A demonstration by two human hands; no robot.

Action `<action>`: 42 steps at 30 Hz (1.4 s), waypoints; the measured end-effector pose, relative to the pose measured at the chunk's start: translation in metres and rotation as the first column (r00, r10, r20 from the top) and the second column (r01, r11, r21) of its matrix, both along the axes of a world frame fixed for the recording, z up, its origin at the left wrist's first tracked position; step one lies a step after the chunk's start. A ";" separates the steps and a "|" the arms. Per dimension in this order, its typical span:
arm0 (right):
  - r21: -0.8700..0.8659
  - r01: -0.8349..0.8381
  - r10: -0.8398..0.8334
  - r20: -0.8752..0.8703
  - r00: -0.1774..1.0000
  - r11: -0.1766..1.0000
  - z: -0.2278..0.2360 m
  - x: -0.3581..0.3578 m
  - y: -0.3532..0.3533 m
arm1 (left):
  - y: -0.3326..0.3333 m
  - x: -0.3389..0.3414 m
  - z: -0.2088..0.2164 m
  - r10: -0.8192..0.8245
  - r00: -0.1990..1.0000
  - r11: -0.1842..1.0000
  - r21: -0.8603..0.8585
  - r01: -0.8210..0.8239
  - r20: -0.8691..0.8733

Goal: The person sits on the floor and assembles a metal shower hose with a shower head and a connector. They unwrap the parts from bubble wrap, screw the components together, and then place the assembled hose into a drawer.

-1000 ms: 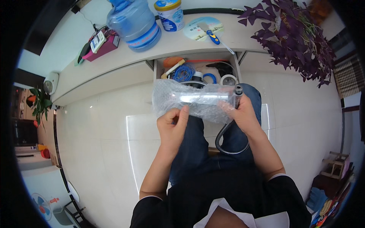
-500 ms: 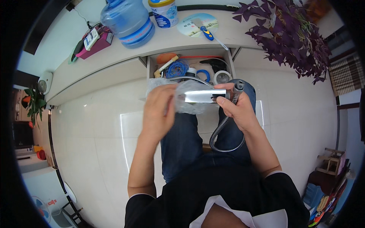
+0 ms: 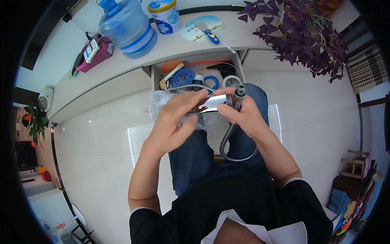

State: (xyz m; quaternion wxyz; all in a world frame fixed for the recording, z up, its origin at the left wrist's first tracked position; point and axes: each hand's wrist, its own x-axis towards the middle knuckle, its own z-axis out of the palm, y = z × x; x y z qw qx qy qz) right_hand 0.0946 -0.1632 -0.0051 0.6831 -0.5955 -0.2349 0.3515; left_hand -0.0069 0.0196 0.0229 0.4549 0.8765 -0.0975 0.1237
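Note:
My right hand (image 3: 248, 118) grips a chrome faucet-like fitting (image 3: 215, 103) near its threaded right end, thumb on top. A flexible metal hose (image 3: 223, 147) is in the same hand; it loops down over my thighs, its end connector (image 3: 240, 90) pointing up. Around the fitting's left end is my left hand (image 3: 170, 122), fingers stretched and thumb apart; whether it touches the metal I cannot tell. Clear crinkled plastic wrap (image 3: 157, 105) lies behind and under my left hand, in front of the drawer.
The pulled-out drawer (image 3: 154, 77) holds blue wire coils (image 3: 183, 77), a white tape roll (image 3: 231, 81) and other items. On the counter stand a water jug (image 3: 129, 30), a can (image 3: 165, 18), a putty knife (image 3: 212, 37) on a round mat, and a purple-leaved plant (image 3: 300, 38).
My left hand has moved right, from the plastic wrap to over the chrome fitting's left end. The wrap no longer covers that end. My right hand keeps its grip; the view has shifted slightly.

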 end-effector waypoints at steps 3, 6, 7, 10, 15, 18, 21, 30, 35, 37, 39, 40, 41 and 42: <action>0.017 -0.022 0.021 0.068 0.997 1.000 -0.001 0.001 0.003 | -0.012 0.010 0.000 0.109 0.994 0.924 0.366 -0.111 0.025; -0.018 -0.102 0.104 0.195 0.975 0.995 0.003 0.003 0.002 | -0.008 0.014 -0.014 0.136 0.983 0.827 0.532 -0.181 0.123; 0.038 -0.104 0.095 0.195 0.976 0.994 0.002 0.003 0.002 | -0.004 0.014 -0.016 0.127 0.980 0.822 0.537 -0.191 0.154; 0.116 -0.199 0.179 0.165 0.970 0.973 -0.001 0.010 -0.003 | 0.006 0.005 -0.017 0.189 0.973 0.844 0.485 -0.230 0.132; 0.151 -0.252 0.233 0.133 0.963 0.956 0.000 0.004 -0.001 | 0.018 -0.009 0.002 0.191 0.975 0.803 0.554 -0.220 0.110; 0.121 -0.300 0.286 0.123 0.950 0.946 -0.005 -0.001 0.003 | 0.022 -0.015 0.015 0.154 0.981 0.801 0.565 -0.196 0.121; 0.080 -0.280 0.266 0.153 0.952 0.957 -0.002 -0.005 0.007 | 0.023 -0.021 0.026 0.114 0.985 0.789 0.591 -0.170 0.132; -0.120 -0.210 0.239 0.612 0.754 0.970 0.023 -0.017 0.018 | 0.039 -0.045 0.042 0.127 0.990 0.741 0.658 -0.133 0.057; -0.199 -0.286 0.336 0.731 0.593 0.937 0.029 -0.016 0.022 | 0.043 -0.056 0.030 0.145 0.989 0.829 0.548 -0.109 -0.023; -0.191 -0.283 0.329 0.728 0.602 0.940 0.025 -0.016 0.024 | 0.043 -0.060 0.022 0.155 0.986 0.884 0.453 -0.114 -0.055; -0.193 -0.288 0.331 0.742 0.583 0.938 0.026 -0.015 0.023 | 0.044 -0.063 0.017 0.166 0.980 0.908 0.405 -0.110 -0.106; -0.197 -0.283 0.331 0.746 0.578 0.939 0.026 -0.015 0.022 | 0.044 -0.063 0.014 0.170 0.978 0.916 0.386 -0.112 -0.119; -0.202 -0.278 0.331 0.750 0.572 0.939 0.027 -0.015 0.022 | 0.044 -0.064 0.013 0.174 0.976 0.923 0.368 -0.114 -0.133; -0.211 -0.273 0.334 0.755 0.564 0.938 0.026 -0.015 0.021 | 0.044 -0.063 0.011 0.172 0.975 0.920 0.377 -0.108 -0.139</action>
